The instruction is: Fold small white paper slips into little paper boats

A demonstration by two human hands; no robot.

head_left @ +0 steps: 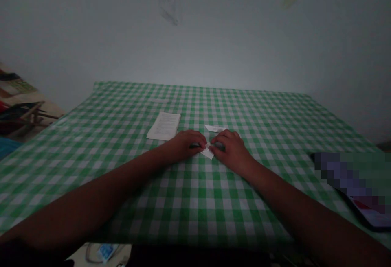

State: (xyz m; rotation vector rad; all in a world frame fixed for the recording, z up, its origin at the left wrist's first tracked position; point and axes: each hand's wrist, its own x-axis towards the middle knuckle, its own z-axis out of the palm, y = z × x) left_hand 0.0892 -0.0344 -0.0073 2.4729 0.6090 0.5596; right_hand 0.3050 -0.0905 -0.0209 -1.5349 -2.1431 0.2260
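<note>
Near the middle of the table, a small folded piece of white printed paper (208, 152) lies between my two hands. My left hand (187, 143) pinches its left side, thumb and fingers closed together. On the other side, my right hand (230, 149) grips the paper's right edge between thumb and fingertips. Part of the paper is hidden by the fingers. Just beyond my right hand rests another folded paper strip (214, 128) with a slanted end. A stack of printed sheets (165, 125) sits beyond my left hand.
A green and white checked cloth (195, 202) covers the table, which meets a pale wall (195, 51). At the right edge lies a dark-framed device (372, 218), partly blurred out. A clear plastic piece (168, 0) hangs on the wall. Assorted items (27, 116) are beyond the left edge.
</note>
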